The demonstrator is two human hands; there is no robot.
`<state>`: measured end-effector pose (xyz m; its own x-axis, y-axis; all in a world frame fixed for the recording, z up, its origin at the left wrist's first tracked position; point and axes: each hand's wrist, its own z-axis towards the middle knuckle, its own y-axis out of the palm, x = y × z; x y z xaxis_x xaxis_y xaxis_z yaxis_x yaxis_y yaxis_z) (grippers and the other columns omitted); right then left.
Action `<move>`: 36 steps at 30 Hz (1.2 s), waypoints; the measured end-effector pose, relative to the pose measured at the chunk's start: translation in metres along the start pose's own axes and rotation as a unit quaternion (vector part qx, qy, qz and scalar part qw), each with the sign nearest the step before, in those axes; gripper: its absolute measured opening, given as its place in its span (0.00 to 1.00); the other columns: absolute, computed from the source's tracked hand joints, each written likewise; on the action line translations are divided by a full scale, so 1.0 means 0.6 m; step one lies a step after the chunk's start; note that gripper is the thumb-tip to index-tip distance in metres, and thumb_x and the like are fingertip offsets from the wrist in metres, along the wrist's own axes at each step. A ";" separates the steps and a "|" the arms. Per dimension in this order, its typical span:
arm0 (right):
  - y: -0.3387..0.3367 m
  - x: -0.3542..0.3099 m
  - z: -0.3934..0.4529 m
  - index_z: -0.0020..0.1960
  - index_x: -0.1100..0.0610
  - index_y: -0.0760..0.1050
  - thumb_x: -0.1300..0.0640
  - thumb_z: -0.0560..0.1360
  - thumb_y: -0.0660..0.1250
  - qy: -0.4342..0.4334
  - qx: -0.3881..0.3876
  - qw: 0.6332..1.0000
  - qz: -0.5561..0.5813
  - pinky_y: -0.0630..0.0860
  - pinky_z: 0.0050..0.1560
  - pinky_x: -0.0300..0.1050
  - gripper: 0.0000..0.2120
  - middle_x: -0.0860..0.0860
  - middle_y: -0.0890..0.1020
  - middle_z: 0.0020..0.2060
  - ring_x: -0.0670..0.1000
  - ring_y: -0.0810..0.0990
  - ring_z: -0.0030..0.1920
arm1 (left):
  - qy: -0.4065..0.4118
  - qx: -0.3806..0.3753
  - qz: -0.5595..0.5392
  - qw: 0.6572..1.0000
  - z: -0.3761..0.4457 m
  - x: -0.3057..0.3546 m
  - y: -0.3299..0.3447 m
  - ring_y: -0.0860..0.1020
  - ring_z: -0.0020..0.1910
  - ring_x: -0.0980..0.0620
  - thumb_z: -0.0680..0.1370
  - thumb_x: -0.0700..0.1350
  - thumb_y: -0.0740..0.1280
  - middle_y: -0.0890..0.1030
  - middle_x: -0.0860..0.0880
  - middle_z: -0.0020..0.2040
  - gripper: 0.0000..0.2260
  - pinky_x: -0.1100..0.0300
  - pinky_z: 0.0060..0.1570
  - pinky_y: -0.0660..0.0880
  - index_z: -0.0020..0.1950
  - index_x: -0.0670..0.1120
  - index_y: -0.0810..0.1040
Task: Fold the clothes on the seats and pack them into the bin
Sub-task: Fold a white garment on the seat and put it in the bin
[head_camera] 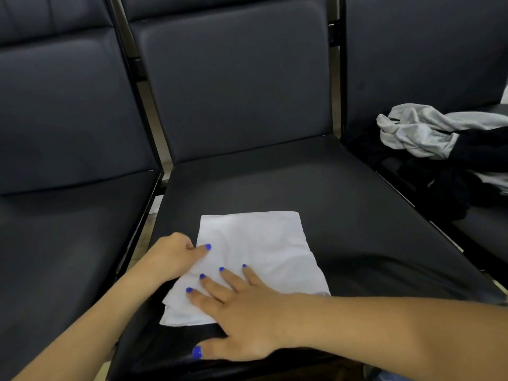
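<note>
Folded white cloth (255, 257), flat and nearly square, a bit crinkled, low in the middle of the frame on the middle seat (343, 204). Right hand (247, 317) flat on its near edge, fingers straight and spread, thumb on the seat's front. Left hand (176, 255) at the cloth's left edge, thumb on top, other fingers tucked out of sight, so cannot tell if pinching. Blue nails on both. Messy pile of grey, white and black clothes (439, 149) at the right of the frame on the right seat (489, 229). Dark shiny seats in a row, left seat (63, 243) bare. Pale floor (149, 217) in the gap between seats.
</note>
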<state>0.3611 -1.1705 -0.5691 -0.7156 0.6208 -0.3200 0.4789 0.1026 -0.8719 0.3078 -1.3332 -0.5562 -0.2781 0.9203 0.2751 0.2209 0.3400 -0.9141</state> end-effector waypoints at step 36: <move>-0.005 0.052 -0.351 0.74 0.52 0.64 0.34 0.49 0.80 -0.310 0.429 0.274 0.803 0.65 0.67 0.68 0.58 0.59 0.71 0.69 0.63 0.68 0.70 | 0.347 -0.147 -0.601 0.705 -0.307 0.409 -0.113 0.84 0.44 0.51 0.74 0.33 0.66 0.83 0.45 0.53 0.15 0.61 0.35 0.80 0.57 0.49 0.78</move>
<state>0.4444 -0.9878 -0.4985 -0.0088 -0.9487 -0.3161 0.3247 -0.3016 0.8964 0.3967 -1.0945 -0.3718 0.0722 -0.2290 0.9708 0.4273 0.8866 0.1773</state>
